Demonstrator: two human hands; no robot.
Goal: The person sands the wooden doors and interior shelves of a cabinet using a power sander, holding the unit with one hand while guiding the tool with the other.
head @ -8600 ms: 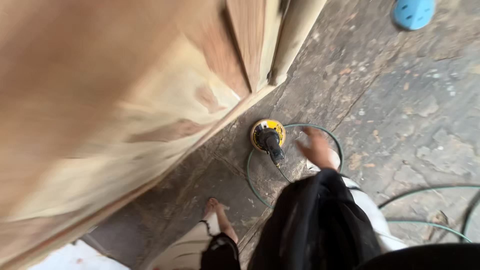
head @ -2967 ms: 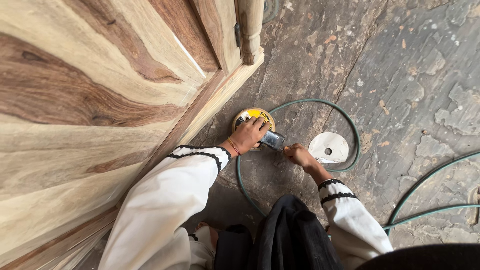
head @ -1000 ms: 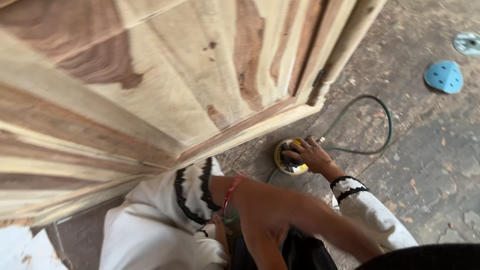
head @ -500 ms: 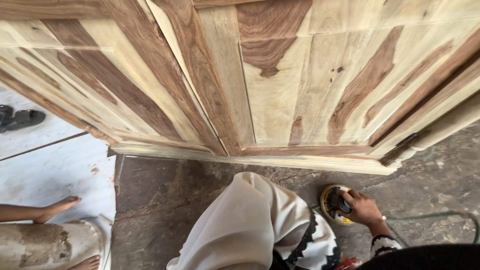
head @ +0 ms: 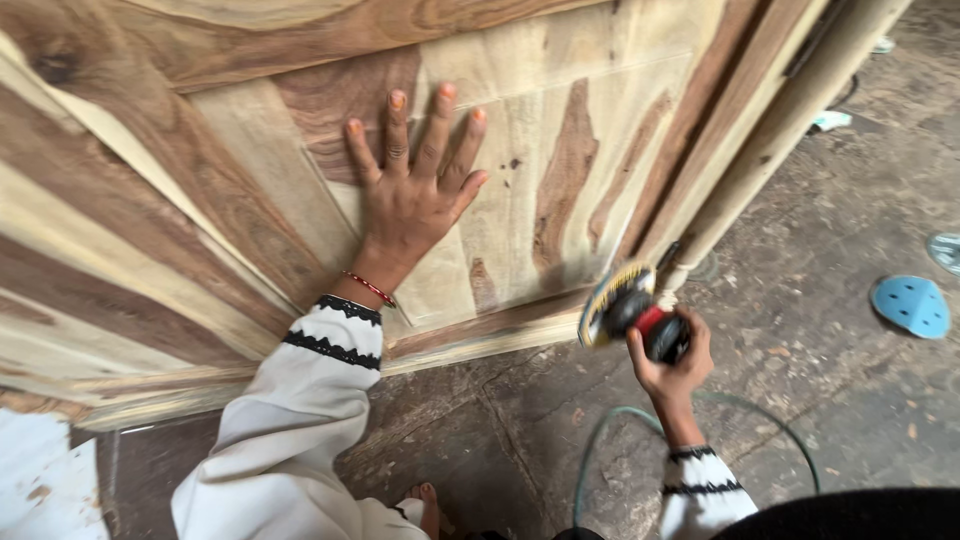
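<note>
My left hand [head: 415, 195] lies flat with its fingers spread on a pale panel of a large wooden door [head: 200, 210] that stands on edge in front of me. My right hand [head: 672, 362] grips a small yellow and black sander [head: 628, 310] with a red band, held off the floor just below and right of the door's lower rail. A green hose [head: 600, 450] runs from the sander down across the stone floor.
A blue sanding disc [head: 910, 305] lies on the floor at the right, with a grey disc [head: 945, 250] beyond it. The door's frame post [head: 790, 120] slants up to the top right. My bare toes [head: 425, 497] show below.
The sander has come up off the floor in my right hand. My left hand has gone from near my body to flat against the door panel. The view has swung right.
</note>
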